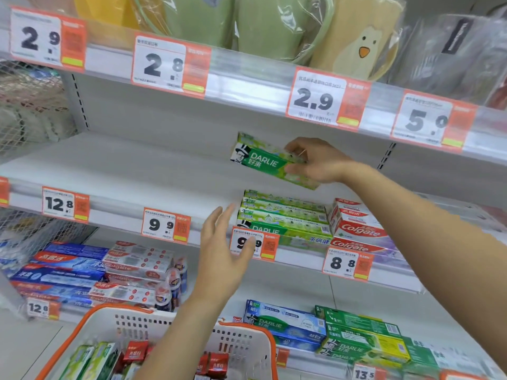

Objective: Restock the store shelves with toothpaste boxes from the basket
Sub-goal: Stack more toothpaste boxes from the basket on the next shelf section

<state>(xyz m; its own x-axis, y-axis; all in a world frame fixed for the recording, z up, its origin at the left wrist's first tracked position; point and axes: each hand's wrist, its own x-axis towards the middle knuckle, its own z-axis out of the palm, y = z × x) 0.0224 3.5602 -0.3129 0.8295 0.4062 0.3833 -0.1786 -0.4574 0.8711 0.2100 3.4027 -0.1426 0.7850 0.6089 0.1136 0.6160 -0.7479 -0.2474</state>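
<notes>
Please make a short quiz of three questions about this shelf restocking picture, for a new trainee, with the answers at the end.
1. True or false: the right hand holds a green Darlie box above the stack of green Darlie boxes on the middle shelf.
2. What stands directly to the right of that stack? A) red Colgate boxes B) blue boxes C) bottles
3. Fill in: the left hand is open and holds ____; below it, the basket has an orange rim.

Key:
1. True
2. A
3. nothing
</notes>
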